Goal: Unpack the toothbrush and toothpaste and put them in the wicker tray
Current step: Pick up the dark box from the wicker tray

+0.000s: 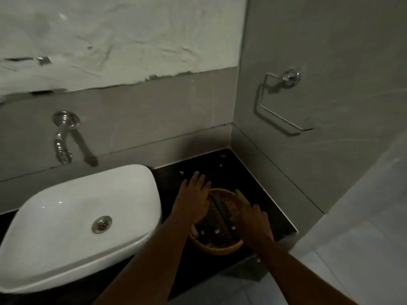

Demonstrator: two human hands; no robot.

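Observation:
A round wicker tray [220, 247] sits on the black counter right of the basin. Inside it lie dark packets with small white marks [217, 231]. A longer dark packet [222, 206] runs slantwise across the tray. My left hand [193, 200] lies flat over the tray's left rim, fingers spread and pointing at the wall. My right hand [253, 224] covers the tray's right rim, its thumb side closed on the lower end of the long packet. The light is dim, and I cannot tell which packet holds the toothbrush or the toothpaste.
A white countertop basin [72, 230] stands left of the tray, with a chrome tap [62, 137] on the wall above it. A chrome towel ring [279, 102] hangs on the right wall. The black counter [231, 170] ends at the corner walls and drops to a pale floor [352, 249] on the right.

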